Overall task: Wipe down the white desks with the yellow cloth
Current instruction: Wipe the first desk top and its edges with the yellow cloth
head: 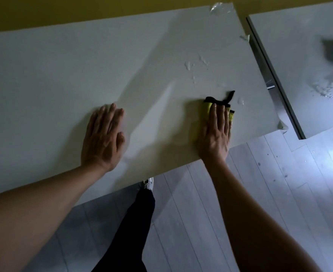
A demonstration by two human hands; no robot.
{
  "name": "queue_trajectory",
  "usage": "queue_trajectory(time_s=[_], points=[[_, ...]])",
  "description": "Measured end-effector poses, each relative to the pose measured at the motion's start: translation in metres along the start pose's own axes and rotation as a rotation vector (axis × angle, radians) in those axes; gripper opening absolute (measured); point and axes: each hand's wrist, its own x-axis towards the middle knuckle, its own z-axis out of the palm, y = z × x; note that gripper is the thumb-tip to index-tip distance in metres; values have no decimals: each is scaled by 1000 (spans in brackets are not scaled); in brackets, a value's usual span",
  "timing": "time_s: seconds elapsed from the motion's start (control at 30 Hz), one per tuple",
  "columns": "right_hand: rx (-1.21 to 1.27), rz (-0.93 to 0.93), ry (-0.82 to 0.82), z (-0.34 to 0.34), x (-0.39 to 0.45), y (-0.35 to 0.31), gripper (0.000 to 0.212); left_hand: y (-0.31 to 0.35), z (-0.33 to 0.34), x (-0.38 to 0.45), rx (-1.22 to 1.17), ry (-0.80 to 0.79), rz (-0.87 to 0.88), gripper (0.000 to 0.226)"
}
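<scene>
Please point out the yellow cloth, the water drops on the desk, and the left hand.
Yellow cloth with black trim [207, 107]: head view, yellow part beside the fingers.
Water drops on the white desk [188, 65]: head view, largest drop.
Left hand [104, 136]: head view, back of hand.

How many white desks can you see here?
2. One desk lies under both hands, the right hand pressing the yellow cloth on it. The other desk is at right, across a gap, partly cut off.

Pale grey plank floor [210, 213] below, mustard-yellow wall [83, 8] behind, in dim light.
</scene>
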Motion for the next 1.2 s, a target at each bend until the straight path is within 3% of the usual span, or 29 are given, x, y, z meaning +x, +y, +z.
queue_trajectory(time_s=[0.1, 0.27, 0.4, 0.63, 0.8, 1.0, 1.13, 1.2], points=[[17, 51, -30, 12, -19, -43, 66, 2, 2, -1, -14, 19, -40, 66], [124, -379, -204, 34, -69, -133, 61, 4, 1, 0, -21, 50, -67, 65], [130, -537, -242, 29, -44, -113, 59, 3, 0, 0, -8, 22, -56, 64], [11, -144, -75, -1, 62, -13, 66, 5, 1, 3, 7, 12, -76, 65], [29, 18, -6, 10, 56, -49, 66, 7, -2, 6, 5, -8, -95, 65], [117, -556, -202, 49, 6, -175, 58, 3, 4, 0, 101, 4, -110, 69], [145, -706, -204, 54, 25, -164, 57, 0, 5, -1, 85, -11, -168, 66], [183, -641, -117, 52, 53, -135, 58, 3, 1, 1, 42, -7, -176, 66]])
